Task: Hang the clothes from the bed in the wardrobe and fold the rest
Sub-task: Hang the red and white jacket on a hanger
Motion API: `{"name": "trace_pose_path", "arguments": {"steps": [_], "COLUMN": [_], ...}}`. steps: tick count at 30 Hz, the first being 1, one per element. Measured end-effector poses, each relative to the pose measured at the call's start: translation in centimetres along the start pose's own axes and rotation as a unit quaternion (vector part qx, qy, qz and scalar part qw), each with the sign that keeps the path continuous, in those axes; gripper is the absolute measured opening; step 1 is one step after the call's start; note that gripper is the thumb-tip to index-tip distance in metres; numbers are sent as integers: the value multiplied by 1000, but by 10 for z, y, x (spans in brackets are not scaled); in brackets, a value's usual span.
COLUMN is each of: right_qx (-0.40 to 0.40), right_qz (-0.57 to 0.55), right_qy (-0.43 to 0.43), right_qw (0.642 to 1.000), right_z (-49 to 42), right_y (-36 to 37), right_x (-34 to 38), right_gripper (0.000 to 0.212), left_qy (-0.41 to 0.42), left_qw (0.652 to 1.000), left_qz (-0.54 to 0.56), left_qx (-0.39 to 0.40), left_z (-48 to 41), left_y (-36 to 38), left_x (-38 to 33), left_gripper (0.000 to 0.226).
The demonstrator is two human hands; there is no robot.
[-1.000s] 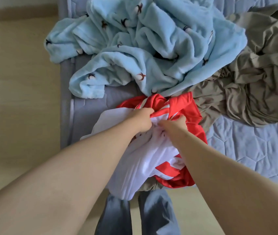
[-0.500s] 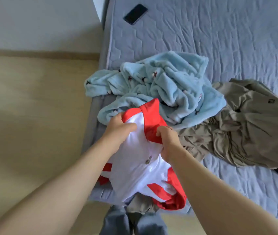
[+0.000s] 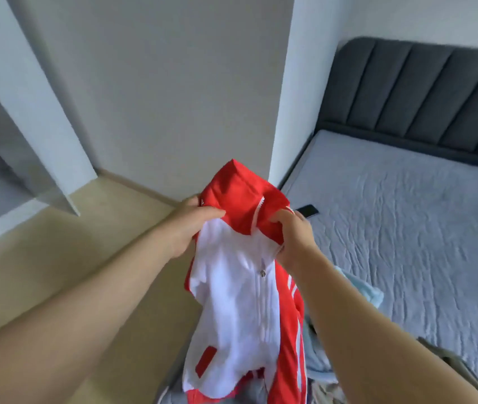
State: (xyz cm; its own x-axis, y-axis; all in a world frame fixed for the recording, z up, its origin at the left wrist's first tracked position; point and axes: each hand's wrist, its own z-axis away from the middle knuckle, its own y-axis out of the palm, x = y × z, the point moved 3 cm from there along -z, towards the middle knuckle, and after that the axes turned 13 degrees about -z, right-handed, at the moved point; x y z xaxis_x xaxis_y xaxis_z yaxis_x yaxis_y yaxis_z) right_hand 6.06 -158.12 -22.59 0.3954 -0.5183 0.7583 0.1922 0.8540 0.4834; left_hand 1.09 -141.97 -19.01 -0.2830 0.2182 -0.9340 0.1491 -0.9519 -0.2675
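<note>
left hand (image 3: 188, 228) + right hand (image 3: 295, 237) | grip jacket (image 3: 232, 287) collar | above bed (image 3: 406, 228)

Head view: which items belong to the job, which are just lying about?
Job: red-and-white jacket, held near the collar by left hand and right hand; light blue fleece on the bed.
Lying about: black phone on the bed; dark headboard.
</note>
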Motion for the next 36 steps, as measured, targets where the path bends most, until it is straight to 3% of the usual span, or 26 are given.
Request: {"name": "trace_pose_path", "arguments": {"steps": [7,11,13,15,17,19,23,26,29,34,36], "right_qx": [153,265,299,299,265,273,340,358,394,317,294], "right_qz": [23,84,119,191,341,412,384,405,404,325,327], "right_qy": [-51,-22,13,20,-33,-4,164,114,77,38,19], "right_qw": [987,960,947,935,902,869,843,834,822,890,898], "right_z": [67,108,127,142,150,158,173,172,179,181,182], "right_y": [134,214,251,285,314,339,377,406,440,495,521], "right_x": [23,-1,-24,-50,-71,-102,-170,-205,-238,-268,-285], "right_gripper": [24,74,89,82,46,22,36,15,19,19,26], "left_qy": [48,74,92,104,110,111,60,29,25,17,25], "left_qw": [976,962,958,955,949,941,943,944,929,903,888], "left_qz": [8,80,114,135,157,169,171,159,159,31,2], "left_qx": [-210,-249,-247,-243,-252,-273,-279,-286,-333,-428,-460], "left_z": [45,69,78,90,103,117,138,149,163,186,199], "left_y": [-135,-205,-237,-272,-305,-342,-409,-450,-496,-561,-588], "left_x": [-45,-56,-58,-58,-55,-48,-24,-4,20,53,70], "left_gripper": [30,31,35,36,35,35,26,25,32,34,36]}}
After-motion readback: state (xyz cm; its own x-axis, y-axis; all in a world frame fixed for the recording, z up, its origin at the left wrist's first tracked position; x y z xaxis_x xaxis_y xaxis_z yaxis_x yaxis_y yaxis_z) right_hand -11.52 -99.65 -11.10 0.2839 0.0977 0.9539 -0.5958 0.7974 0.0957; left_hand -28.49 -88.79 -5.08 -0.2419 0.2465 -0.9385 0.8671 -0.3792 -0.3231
